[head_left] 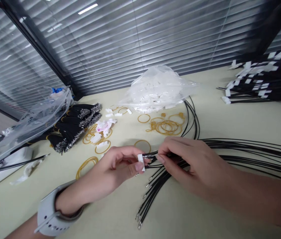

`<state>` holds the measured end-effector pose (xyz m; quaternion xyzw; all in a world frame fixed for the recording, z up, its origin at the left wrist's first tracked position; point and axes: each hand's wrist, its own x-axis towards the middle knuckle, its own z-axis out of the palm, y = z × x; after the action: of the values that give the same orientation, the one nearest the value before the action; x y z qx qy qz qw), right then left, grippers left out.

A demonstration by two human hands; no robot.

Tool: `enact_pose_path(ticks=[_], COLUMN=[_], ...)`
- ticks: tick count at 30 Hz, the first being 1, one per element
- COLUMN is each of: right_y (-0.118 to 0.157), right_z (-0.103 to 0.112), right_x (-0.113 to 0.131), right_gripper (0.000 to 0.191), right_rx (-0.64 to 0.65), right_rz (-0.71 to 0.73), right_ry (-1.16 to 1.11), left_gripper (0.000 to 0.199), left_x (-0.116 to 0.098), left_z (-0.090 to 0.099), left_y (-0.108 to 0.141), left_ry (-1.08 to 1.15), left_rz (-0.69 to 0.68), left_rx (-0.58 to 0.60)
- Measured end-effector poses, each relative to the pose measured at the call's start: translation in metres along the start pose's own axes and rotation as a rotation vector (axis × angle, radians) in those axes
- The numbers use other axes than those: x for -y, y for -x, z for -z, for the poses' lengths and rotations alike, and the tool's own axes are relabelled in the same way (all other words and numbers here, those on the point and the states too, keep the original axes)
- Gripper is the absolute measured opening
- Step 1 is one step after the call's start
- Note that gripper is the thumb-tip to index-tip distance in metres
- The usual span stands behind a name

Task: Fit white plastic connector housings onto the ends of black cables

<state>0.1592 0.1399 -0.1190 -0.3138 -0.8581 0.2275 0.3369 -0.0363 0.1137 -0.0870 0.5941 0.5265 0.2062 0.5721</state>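
Between thumb and fingers, my left hand (120, 166) pinches a small white plastic connector housing (140, 162). Black wires run from the housing toward my right hand (187, 159), whose thumb and index finger are closed on a black wire (152, 159) just beside it. Which wire ends sit inside the housing I cannot make out. Under and beside my right hand lies a loose bundle of black wires (155, 186), their metal-tipped ends fanned out toward the front. The rest of these wires trail off to the right.
Behind my hands stands a clear bag of white housings (155, 88). Yellow rubber bands (167, 126) are scattered in front of it. Bundled black wires with metal terminals (77, 124) lie at the left, beside a plastic bag (38, 116). Wires with white housings (262, 79) are piled back right.
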Motion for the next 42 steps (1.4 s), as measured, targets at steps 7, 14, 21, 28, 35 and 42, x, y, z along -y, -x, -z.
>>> enact_pose_path(ticks=[7, 14, 21, 28, 35, 42], right_y=[0.0016, 0.0012, 0.0008, 0.0015, 0.0035, 0.0027], right_z=[-0.0019, -0.0012, -0.0026, -0.0031, -0.0039, -0.0045], right_x=[-0.002, -0.0004, -0.0021, -0.0044, -0.0052, -0.0042], right_gripper=[0.013, 0.015, 0.014, 0.012, 0.014, 0.014], right_rx=[-0.021, 0.011, -0.012, -0.013, -0.011, -0.025], right_rz=[0.044, -0.004, 0.031, 0.054, 0.075, 0.104], right_ry=[0.028, 0.028, 0.044, 0.074, 0.086, 0.126], left_gripper=[0.021, 0.02, 0.02, 0.02, 0.017, 0.015], left_x=[0.001, 0.0031, 0.0023, 0.0016, 0.0026, 0.0016], left_z=[0.0004, 0.0001, 0.0, 0.0004, 0.0023, -0.0002], left_y=[0.0012, 0.0005, 0.0016, -0.0004, 0.0014, 0.0007], left_ry=[0.039, 0.013, -0.02, -0.043, 0.057, 0.117], left_rz=[0.029, 0.024, 0.009, 0.001, 0.007, 0.032], left_rx=[0.019, 0.023, 0.021, 0.018, 0.042, 0.014])
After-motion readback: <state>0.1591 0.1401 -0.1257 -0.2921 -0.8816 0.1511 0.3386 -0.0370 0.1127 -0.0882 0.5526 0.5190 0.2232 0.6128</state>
